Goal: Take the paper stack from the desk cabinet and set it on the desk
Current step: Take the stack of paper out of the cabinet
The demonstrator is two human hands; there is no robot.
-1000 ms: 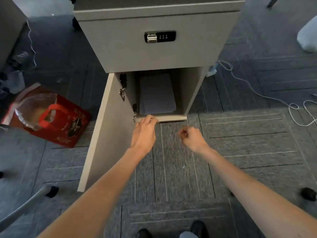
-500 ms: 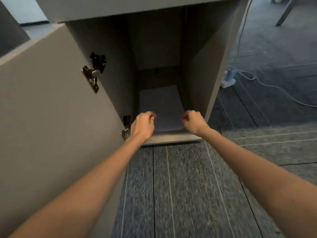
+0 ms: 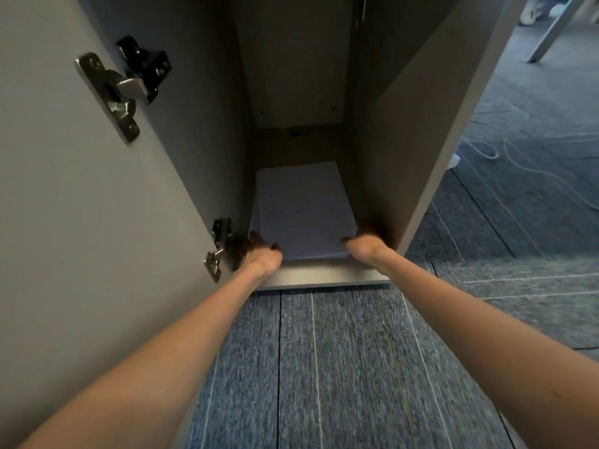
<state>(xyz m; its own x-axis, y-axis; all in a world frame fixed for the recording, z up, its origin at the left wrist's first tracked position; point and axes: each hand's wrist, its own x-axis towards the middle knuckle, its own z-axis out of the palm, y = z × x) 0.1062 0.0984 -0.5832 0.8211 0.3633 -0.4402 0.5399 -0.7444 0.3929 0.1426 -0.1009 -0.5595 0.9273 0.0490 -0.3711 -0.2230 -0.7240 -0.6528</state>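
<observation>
Both hands advanced from cabinet lip onto flat white paper stack (image 3: pixel 303 209) on grey cabinet (image 3: pixel 398 150) floor: left hand (image 3: pixel 261 251), right hand (image 3: pixel 364 243), fingers spread open at near corners, grasp unconfirmed; lift pending, judged imminent

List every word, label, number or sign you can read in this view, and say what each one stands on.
None can be read.
paper stack: the top sheet looks blank or too faint to tell; no print can be made out.
cabinet door: plain grey, no label; its hinges show no legible stamp.
cabinet: bare inner walls, no marking.
carpet: only stripes, no text.
</observation>
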